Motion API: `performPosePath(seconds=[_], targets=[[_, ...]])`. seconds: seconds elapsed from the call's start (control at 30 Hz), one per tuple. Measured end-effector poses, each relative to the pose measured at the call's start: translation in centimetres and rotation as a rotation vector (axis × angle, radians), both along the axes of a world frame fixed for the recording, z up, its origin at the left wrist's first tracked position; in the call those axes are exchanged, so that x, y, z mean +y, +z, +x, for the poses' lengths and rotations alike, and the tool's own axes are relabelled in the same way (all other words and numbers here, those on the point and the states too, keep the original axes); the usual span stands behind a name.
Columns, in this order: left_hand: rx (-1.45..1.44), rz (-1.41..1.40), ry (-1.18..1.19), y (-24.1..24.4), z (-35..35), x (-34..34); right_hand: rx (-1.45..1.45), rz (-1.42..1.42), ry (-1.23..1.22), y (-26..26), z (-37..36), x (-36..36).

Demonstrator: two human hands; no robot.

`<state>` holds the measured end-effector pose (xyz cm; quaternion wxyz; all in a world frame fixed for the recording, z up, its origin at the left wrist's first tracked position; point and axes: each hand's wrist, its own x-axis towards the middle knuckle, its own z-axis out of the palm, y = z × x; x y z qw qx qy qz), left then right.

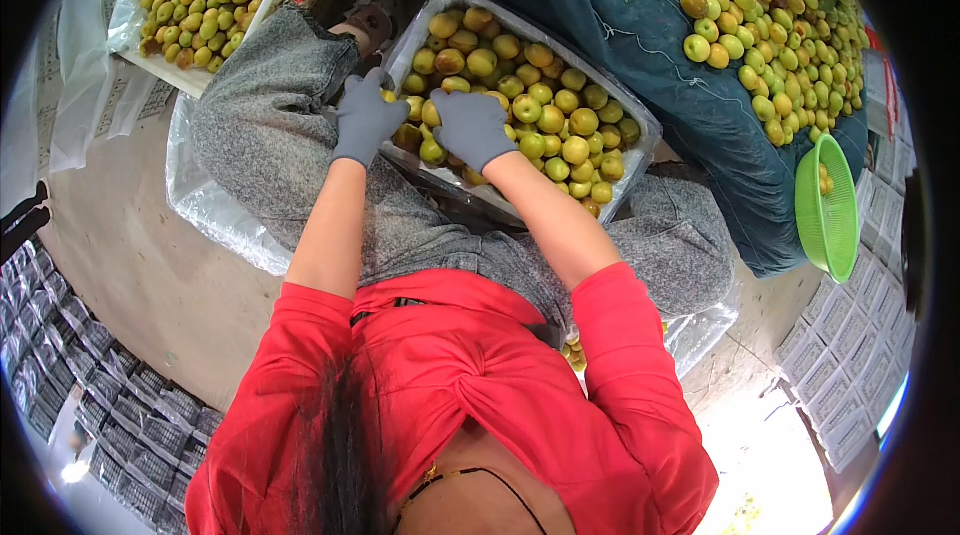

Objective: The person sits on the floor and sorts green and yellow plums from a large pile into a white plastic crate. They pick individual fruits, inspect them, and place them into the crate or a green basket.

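A plastic-lined crate (pixel 637 131) full of round yellow-green fruit (pixel 526 109), some with brown patches, stands tilted in the picture between my knees. At its left rim, my left hand (pixel 367 119) in a grey glove has a small yellow fruit (pixel 388 95) between thumb and forefinger. My right hand (pixel 472 128), gloved the same way, lies palm down over the fruit at the crate's left part. A yellowish fruit (pixel 430 113) shows beside its thumb and fingertips; whether it is gripped is hidden. The two hands are a short gap apart.
A heap of similar fruit (pixel 787 47) lies on dark blue-green cloth (pixel 637 10). At its edge hangs or stands a green plastic basket (pixel 847 235) with some fruit. Another lined crate of fruit (pixel 217 2) is at upper left. Stacked crates (pixel 112 385) line the lower left.
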<state>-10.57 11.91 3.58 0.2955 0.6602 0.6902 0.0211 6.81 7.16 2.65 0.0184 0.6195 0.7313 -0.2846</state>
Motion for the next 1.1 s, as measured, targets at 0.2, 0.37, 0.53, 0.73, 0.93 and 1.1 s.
performPosePath(seconds=[0.2,0.37,0.53,0.73,0.93,1.1], targets=[[-0.126,0.063,-0.270,-2.5,-0.4,-1.2,0.117,0.005,-0.186,1.5,-0.2,1.2],[0.072,-0.063,-0.281,-1.5,1.7,-1.1,0.046,-0.093,-0.173,1.4,-0.3,2.0],[0.215,0.074,-0.220,-0.8,2.5,-1.9,0.064,0.075,-0.228,0.1,-0.8,0.9],[0.111,0.034,-0.095,-1.0,0.9,-1.8,0.262,-0.042,-0.341,-0.6,-1.9,0.1],[-0.053,0.180,-0.253,-1.4,0.6,-2.1,0.633,0.023,-0.519,-1.9,-1.1,-1.2],[0.029,0.228,-0.361,-2.4,1.8,-0.9,0.786,0.050,-0.497,-2.7,0.4,-0.5]])
